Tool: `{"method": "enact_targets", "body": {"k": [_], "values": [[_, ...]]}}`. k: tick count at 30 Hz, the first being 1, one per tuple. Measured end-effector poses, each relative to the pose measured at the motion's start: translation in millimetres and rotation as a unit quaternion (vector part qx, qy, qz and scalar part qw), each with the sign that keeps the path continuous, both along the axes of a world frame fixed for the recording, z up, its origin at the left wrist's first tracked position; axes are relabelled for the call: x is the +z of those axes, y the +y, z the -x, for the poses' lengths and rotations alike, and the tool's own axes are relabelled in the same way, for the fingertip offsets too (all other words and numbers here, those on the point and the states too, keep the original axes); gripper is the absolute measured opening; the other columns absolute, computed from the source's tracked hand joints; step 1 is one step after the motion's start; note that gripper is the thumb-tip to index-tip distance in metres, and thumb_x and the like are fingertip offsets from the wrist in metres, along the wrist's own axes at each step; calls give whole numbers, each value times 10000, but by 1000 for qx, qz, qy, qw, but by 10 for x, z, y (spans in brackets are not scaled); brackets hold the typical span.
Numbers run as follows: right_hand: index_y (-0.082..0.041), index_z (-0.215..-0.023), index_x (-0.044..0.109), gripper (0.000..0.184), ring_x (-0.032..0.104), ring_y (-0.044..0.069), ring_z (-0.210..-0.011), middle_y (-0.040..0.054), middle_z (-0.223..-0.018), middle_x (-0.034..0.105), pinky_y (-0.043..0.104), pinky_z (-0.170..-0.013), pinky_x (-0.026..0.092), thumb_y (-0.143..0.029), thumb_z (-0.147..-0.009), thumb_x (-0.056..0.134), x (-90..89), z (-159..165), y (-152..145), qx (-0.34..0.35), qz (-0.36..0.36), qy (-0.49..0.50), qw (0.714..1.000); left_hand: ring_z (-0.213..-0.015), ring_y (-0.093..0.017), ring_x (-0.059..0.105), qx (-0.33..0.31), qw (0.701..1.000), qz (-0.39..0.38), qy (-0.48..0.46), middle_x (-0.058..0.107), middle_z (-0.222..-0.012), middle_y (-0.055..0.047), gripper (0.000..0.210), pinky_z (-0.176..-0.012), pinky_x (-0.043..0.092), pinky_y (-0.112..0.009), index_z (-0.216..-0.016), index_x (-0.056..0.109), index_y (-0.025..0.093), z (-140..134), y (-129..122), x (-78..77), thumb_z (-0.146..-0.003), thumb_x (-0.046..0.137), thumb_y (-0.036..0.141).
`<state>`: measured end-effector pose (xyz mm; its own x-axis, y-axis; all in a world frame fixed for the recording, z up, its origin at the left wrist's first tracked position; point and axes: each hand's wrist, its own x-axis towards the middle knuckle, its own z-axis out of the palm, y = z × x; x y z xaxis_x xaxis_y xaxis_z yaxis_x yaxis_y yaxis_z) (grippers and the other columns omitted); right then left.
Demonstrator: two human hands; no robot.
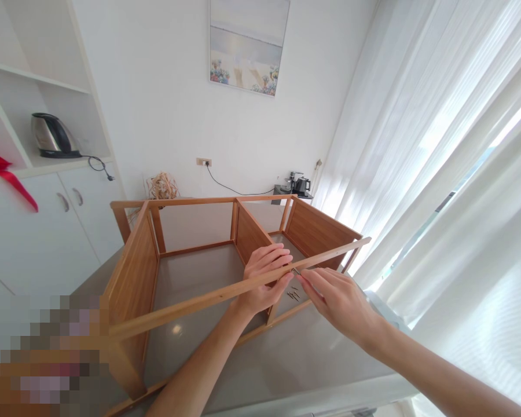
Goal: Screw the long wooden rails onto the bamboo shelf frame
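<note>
While the left hand [258,298] grips the near rail [217,295], the right hand [338,295] has a small metal piece [296,270] up against it. Wooden frame [132,272] sits on the grey surface [295,359], long axis running left-right across the view, panels upright. Near rail slants: low and close at left, higher and farther off at right, its right tip pointing toward the curtain [399,104]. Far rail [191,201] nearly level in view.

Left fingers wrapped on the rail just by the divider [248,223]: fingertips beyond it, thumb on the near side. Right fingers narrow, pinching the metal piece; it points up-left in view from the fingertips to the rail, its axis crossing the rail's. Too small to tell if screw or tool.

Loose screws [294,293] lie on the surface just below the hands, in the right-hand bay, pointing mixed ways. Divider runs front to back, across the frame's long axis. Right end panel [319,224] well beyond the right hand. Kettle [54,136] on a shelf at far left, spout toward the left.
</note>
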<state>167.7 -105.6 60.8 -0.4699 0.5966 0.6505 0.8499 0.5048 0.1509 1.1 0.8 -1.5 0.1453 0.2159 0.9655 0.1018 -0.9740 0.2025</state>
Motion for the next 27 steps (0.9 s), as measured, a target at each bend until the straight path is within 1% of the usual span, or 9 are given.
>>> {"method": "enact_targets", "body": {"k": [3, 7, 12, 15, 19, 21, 24, 26, 27], "values": [[-177, -886, 598, 161, 523, 117, -602, -1, -686, 599, 252, -580, 386, -173, -1001, 485, 21, 27, -16, 7, 3, -8, 1000, -1185, -242, 627, 1, 1000, 3, -1, 734, -1134, -46, 283, -1019, 512, -446, -1122, 676, 237, -1, -9, 18, -841, 680, 202], [-175, -912, 595, 124, 516, 115, -599, -7, -686, 592, 259, -580, 371, -165, -993, 501, 0, 16, -41, 8, 4, 0, 1000, -1167, -241, 642, 3, 1000, -2, -5, 743, -1113, -43, 260, -1010, 517, -441, -1098, 682, 236, -2, -25, 53, -839, 685, 209], [-187, -870, 586, 168, 494, 112, -573, -21, -652, 559, 261, -566, 361, -176, -1001, 481, -12, 20, -36, -4, 15, -8, 1000, -1163, -248, 647, 6, 1000, 3, -5, 744, -1117, -45, 233, -1004, 520, -446, -1085, 691, 238, -3, -33, 65, -853, 667, 233], [-187, -857, 581, 179, 497, 117, -572, -14, -657, 559, 261, -561, 370, -169, -999, 473, 60, 31, -48, -13, 20, -27, 999, -1165, -247, 646, 5, 1000, 7, -6, 744, -1121, -44, 233, -1006, 519, -446, -1084, 692, 238, -3, -31, 56, -852, 666, 242], [-188, -868, 591, 214, 556, 139, -631, 20, -705, 601, 268, -587, 404, -136, -996, 428, 203, 40, -76, -8, 20, -88, 996, -1174, -243, 641, 1, 1000, 14, -4, 743, -1122, -42, 237, -1015, 515, -443, -1090, 692, 241, 0, -33, 50, -854, 663, 240], [-191, -867, 595, 229, 569, 144, -630, 25, -703, 610, 270, -577, 410, -146, -1000, 414, 236, 49, -84, -12, 40, -88, 995, -1177, -244, 638, -1, 1000, 15, -6, 741, -1127, -44, 241, -1017, 512, -442, -1090, 692, 239, 0, -33, 50, -851, 667, 233], [-208, -844, 593, 242, 550, 129, -553, 3, -666, 613, 260, -523, 408, -233, -1017, 425, 210, 85, -93, -38, 115, -3, 993, -1182, -242, 636, -5, 1000, 15, -12, 742, -1124, -44, 247, -1020, 508, -439, -1096, 690, 235, -6, -28, 46, -849, 670, 227], [-222, -859, 612, 251, 589, 130, -558, -3, -681, 647, 244, -509, 443, -323, -1017, 445, 172, 130, -102, -51, 184, 106, 976, -1184, -237, 635, -7, 1000, 13, -15, 744, -1120, -39, 246, -1023, 505, -432, -1098, 690, 237, -11, -23, 40, -853, 669, 235], [-227, -866, 626, 264, 627, 138, -590, -1, -697, 669, 239, -520, 473, -371, -1010, 459, 157, 159, -107, -58, 220, 166, 960, -1184, -236, 636, -8, 1000, 13, -15, 743, -1122, -38, 243, -1023, 504, -430, -1097, 690, 238, -14, -21, 36, -854, 668, 242]]}}
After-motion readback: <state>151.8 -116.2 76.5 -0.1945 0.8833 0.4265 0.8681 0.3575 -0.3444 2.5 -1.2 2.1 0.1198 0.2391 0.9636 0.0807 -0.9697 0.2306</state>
